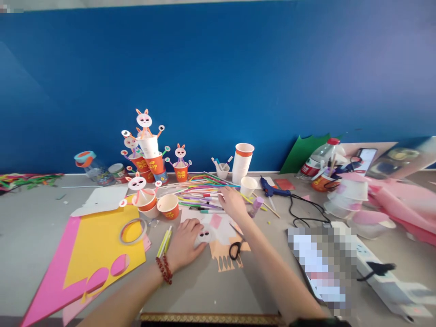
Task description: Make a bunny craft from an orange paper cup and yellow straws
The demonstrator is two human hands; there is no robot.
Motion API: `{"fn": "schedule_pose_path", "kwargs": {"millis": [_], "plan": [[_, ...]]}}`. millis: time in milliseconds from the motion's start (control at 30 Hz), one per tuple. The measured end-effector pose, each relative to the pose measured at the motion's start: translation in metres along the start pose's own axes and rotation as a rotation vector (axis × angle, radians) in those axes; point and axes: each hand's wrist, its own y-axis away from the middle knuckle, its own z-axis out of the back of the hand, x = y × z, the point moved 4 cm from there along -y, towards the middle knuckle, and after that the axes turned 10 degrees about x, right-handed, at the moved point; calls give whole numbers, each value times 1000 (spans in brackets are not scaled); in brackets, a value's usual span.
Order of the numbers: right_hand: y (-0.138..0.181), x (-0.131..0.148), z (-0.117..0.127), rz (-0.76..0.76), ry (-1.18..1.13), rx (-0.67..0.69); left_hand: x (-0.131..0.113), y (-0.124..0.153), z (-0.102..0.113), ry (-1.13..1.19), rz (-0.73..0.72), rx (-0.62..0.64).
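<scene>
My left hand (185, 243) lies flat on the grey table, fingers resting on a white paper rabbit face with black eyes (205, 235). A red bead bracelet (164, 269) circles that wrist. My right hand (232, 202) reaches forward to the pile of coloured straws and pens (199, 190), fingers curled down onto them; what it grips is hidden. Black-handled scissors (235, 246) lie on cut peach paper (225, 259) under my right forearm.
Decorated rabbit paper cups (147, 154) stand at the back, a stack of cups (242, 160) to their right. A blue glue gun (270, 188), yellow and pink sheets (98, 259), a tape ring (132, 230), and pink clutter (391, 204) surround the work area.
</scene>
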Motion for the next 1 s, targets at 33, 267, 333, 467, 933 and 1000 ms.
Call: {"fn": "schedule_pose_path", "kwargs": {"millis": [33,267,333,467,933,1000], "plan": [[-15,0,-4,-3,22,25,0,0,0,5,0,-9],[-45,3,-8,55,109,121,8,2,3,29,-1,-51],[-34,11,6,83,101,105,9,4,14,49,-6,-119],[12,39,25,229,17,158,1,9,48,-100,-25,-330],[111,69,-14,269,-1189,89,-46,34,24,-13,-144,44],[134,77,-20,281,-1175,175,-60,50,22,89,-163,158]]}}
